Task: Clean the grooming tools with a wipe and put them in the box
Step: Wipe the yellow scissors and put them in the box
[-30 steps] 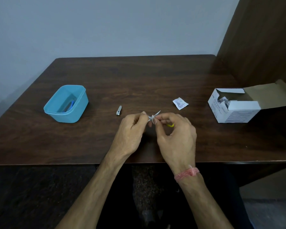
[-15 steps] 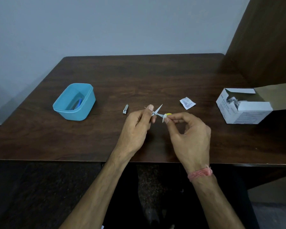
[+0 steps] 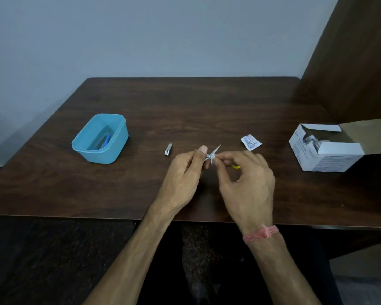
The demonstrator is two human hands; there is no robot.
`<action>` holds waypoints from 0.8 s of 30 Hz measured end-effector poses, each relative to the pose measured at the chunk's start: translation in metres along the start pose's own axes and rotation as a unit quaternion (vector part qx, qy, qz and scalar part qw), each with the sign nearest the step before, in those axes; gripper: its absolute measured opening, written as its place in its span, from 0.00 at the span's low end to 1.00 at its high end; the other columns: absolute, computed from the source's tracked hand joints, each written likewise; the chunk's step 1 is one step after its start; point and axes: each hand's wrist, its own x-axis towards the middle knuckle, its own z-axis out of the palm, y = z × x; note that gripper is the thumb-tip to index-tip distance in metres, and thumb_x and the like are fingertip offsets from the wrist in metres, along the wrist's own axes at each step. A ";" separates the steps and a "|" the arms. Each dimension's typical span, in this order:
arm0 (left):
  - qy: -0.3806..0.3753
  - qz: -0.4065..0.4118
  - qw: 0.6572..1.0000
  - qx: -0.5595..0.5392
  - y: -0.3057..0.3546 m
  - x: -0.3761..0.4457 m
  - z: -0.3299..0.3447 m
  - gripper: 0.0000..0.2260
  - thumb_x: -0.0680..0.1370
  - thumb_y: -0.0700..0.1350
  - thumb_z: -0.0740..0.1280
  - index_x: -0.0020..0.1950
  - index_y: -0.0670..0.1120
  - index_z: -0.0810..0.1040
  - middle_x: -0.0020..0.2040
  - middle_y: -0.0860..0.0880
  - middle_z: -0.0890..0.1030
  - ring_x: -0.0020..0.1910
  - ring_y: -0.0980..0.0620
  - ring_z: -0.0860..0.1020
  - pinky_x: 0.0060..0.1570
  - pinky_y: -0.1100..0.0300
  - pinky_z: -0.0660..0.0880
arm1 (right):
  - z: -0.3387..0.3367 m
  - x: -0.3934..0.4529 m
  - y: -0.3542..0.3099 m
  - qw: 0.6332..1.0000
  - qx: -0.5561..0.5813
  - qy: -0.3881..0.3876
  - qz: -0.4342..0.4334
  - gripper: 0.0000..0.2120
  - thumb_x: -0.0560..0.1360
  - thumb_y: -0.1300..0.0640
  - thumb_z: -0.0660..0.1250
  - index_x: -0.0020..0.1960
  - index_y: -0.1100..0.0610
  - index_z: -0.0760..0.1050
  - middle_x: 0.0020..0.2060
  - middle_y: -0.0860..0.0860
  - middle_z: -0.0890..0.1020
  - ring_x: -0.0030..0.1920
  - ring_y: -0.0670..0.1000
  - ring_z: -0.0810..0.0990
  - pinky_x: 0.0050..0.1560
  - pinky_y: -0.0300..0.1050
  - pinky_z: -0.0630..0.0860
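Both of my hands are up over the near middle of the dark wood worktop (image 3: 207,102). Left hand (image 3: 183,179) has thumb and forefinger pinched on a small pair of scissors (image 3: 211,154), blades open and pointing away from me. Right hand (image 3: 249,186) pinches from the other side, fingertips closed on a small white wipe (image 3: 213,160) pressed against the scissors near the pivot. A bit of yellow handle (image 3: 236,166) shows behind the right fingers; how it is held I cannot tell. The scissors are raised off the surface, between the two hands.

A metal nail clipper (image 3: 168,149) lies flat on the worktop just left of my left hand, not touching it.

The blue plastic box (image 3: 119,142) sits well to the left, open. A blue-handled tool (image 3: 107,139) lies inside it; other contents are too dim to make out.

A torn white sachet (image 3: 250,142) lies flat beyond my right hand, apart from it.

Far right, a white cardboard carton (image 3: 330,157) stands with its flap open; a few packets show in the opening.

A pink thread band (image 3: 261,234) circles my right wrist.
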 end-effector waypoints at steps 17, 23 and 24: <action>0.020 -0.017 1.000 0.010 -0.001 0.001 -0.001 0.25 0.92 0.56 0.58 0.41 0.43 0.77 0.27 0.57 0.64 0.27 0.56 0.62 0.30 0.62 0.61 | -0.005 0.000 0.012 0.997 -0.058 0.000 -0.058 0.02 0.81 0.55 0.77 0.53 0.50 0.88 0.47 0.43 0.85 0.49 0.50 0.79 0.44 0.46 0.77; 0.017 -0.028 0.999 -0.006 -0.001 -0.001 -0.001 0.25 0.92 0.57 0.58 0.41 0.42 0.75 0.29 0.54 0.62 0.28 0.53 0.60 0.27 0.60 0.59 | -0.009 0.000 0.022 0.999 -0.017 0.035 -0.028 0.04 0.80 0.58 0.78 0.52 0.50 0.88 0.46 0.43 0.84 0.47 0.50 0.79 0.49 0.44 0.75; 0.012 -0.026 1.000 -0.006 0.000 -0.001 0.000 0.25 0.92 0.56 0.58 0.41 0.44 0.75 0.29 0.54 0.62 0.28 0.53 0.59 0.27 0.61 0.59 | -0.012 -0.001 0.024 0.999 -0.018 0.032 -0.022 0.04 0.80 0.58 0.78 0.52 0.50 0.88 0.46 0.43 0.84 0.47 0.50 0.79 0.49 0.45 0.76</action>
